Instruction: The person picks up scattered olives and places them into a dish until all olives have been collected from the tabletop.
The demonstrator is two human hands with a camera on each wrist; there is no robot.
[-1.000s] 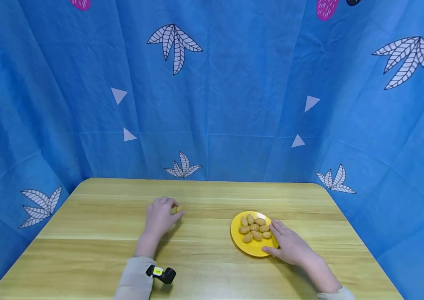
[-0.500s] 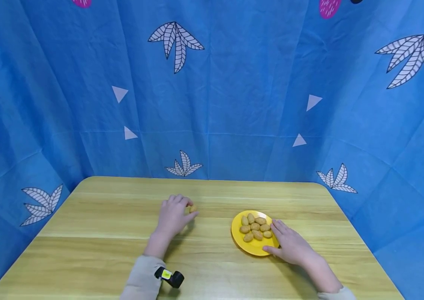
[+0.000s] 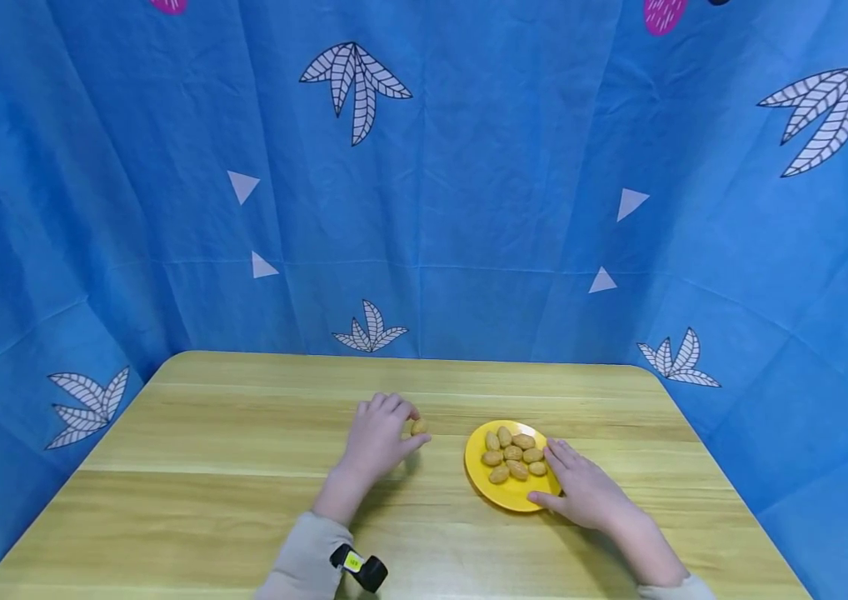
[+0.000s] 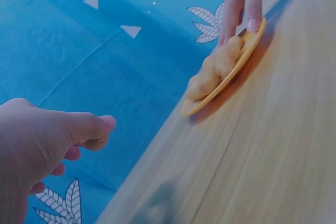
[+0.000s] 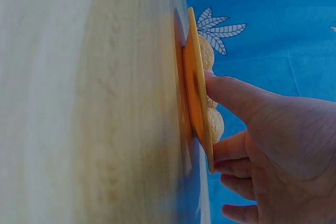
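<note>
My left hand (image 3: 379, 435) pinches a tan, oval walnut (image 3: 419, 427) between thumb and fingertips, above the table left of the plate. In the left wrist view the thumb hides most of that walnut (image 4: 96, 144). A round yellow plate (image 3: 502, 497) holds several walnuts (image 3: 512, 454) grouped toward its far side. My right hand (image 3: 591, 493) rests at the plate's right rim with straight, spread fingers. In the right wrist view its thumb (image 5: 236, 95) lies on the rim, and its other fingers (image 5: 231, 148) meet the edge farther along.
The light wooden table (image 3: 244, 517) has rounded far corners. Blue curtain cloth (image 3: 499, 208) with white leaf prints hangs behind it and along both sides. A black camera strap (image 3: 359, 567) sits on the left sleeve.
My left hand has moved right across the table with the walnut, closing on the plate. The right hand and the plate stay in place; the head view shifts slightly.
</note>
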